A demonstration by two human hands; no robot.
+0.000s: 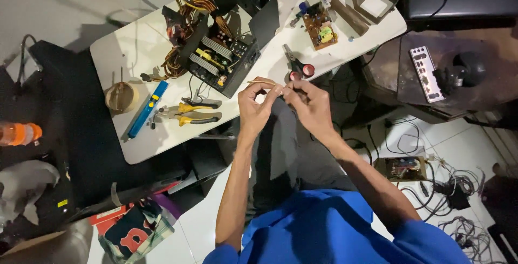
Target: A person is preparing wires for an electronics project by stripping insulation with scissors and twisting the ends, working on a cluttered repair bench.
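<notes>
White worktable (162,140) w/ opened power supply (218,53); left hand (253,107) & right hand (310,105) pinch thin wire (264,83) taut between fingertips, prob. for close work.

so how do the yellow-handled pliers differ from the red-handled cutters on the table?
The yellow-handled pliers lie left of the hands, near the blue tool; the red-handled cutters lie just above the right hand. The pliers point sideways, while the cutters point away from the person. The pliers look longer. Both rest untouched on the white table.

White table (135,151) with opened power supply (218,59), pliers (194,114), scissors (297,65).
</notes>
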